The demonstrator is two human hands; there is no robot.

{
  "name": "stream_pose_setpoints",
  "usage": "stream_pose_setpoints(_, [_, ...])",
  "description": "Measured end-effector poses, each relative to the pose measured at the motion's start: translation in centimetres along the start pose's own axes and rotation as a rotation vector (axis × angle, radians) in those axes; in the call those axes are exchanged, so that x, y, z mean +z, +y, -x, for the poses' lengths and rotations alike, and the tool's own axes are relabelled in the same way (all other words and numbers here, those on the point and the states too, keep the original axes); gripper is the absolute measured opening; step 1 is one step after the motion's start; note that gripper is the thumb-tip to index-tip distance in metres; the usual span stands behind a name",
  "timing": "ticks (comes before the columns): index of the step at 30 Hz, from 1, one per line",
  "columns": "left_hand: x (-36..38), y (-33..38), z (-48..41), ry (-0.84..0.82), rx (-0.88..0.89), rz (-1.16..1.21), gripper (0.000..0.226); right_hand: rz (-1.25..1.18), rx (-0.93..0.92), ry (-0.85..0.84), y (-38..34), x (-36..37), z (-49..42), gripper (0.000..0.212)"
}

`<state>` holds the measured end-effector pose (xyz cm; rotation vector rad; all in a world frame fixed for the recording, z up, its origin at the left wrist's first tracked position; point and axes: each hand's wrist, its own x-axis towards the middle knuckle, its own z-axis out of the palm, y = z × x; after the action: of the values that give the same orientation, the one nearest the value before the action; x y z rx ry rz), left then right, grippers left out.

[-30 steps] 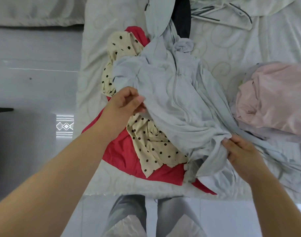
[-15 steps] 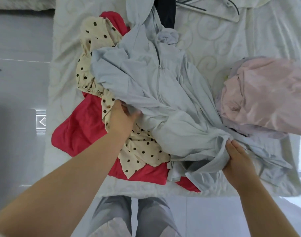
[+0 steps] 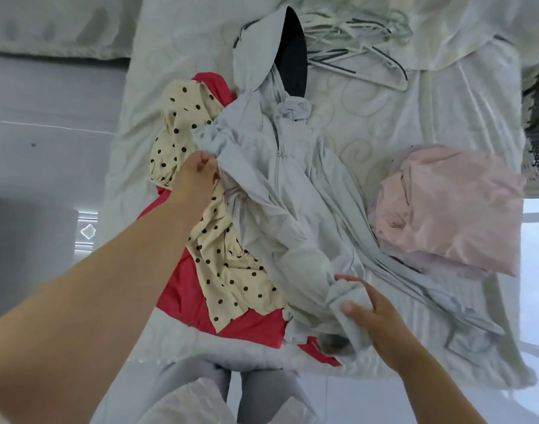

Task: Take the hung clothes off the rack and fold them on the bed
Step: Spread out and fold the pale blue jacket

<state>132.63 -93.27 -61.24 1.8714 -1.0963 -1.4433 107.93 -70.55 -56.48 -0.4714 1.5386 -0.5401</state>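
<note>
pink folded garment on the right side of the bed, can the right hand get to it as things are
Probably yes. The pink folded garment lies beyond the right hand, with only flat pale blue jacket fabric between. That hand grips the jacket's hem, so it would need to let go first.

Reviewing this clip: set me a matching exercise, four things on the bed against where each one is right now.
Things:
1 grey hoodie
2 polka-dot garment
3 pink garment
4 hangers

Places:
A far end of the bed
B gripped by the left hand and the right hand
C lying on the red garment
D right side of the bed

Pairs: 1-B, 2-C, 3-D, 4-A
</note>
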Motion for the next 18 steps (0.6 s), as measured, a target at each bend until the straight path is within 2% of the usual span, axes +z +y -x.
stream_pose_setpoints(2, [-0.5, 0.5, 0.1, -0.013, 0.011, 0.006, 0.026, 0.179, 0.063, -0.043, 0.7, 1.4, -0.3, 0.059])
stream_pose_setpoints(4, [-1.1, 0.4, 0.1, -0.006, 0.043, -0.08, 0.025, 0.416, 0.09, -0.119, 2.4, 3.2, -1.2, 0.056])
stream_pose_setpoints(7, [-2.6, 1.2, 0.8, 0.019, 0.282, -0.35, 0.014, 0.789, 0.092, -0.183, 4.9, 6.2, -2.9, 0.062])
stream_pose_setpoints(9, [-4.4, 2.8, 1.6, -0.003, 0.486, -0.51, 0.013, 0.969, 0.082, -0.102, 4.9, 8.6, -4.1, 0.076])
stream_pose_setpoints(11, [-6.4, 4.8, 1.9, -0.067, 0.646, -0.668, 0.014, 0.907, -0.033, 0.118, 2.5, 11.7, -4.6, 0.093])
stream_pose_setpoints(14, [-8.9, 8.5, 2.6, -0.194, 0.73, -0.821, 0.014, 0.625, -0.376, 0.346, -4.8, 17.4, -4.3, 0.101])
stream_pose_setpoints(16, [-10.0, 10.5, 2.6, -0.291, 0.731, -0.88, 0.015, 0.501, -0.523, 0.325, -9.5, 20.6, -4.5, 0.099])
stream_pose_setpoints(18, [-11.0, 11.9, 2.3, -0.388, 0.683, -0.84, 0.014, 0.474, -0.585, 0.274, -12.6, 22.5, -5.3, 0.071])
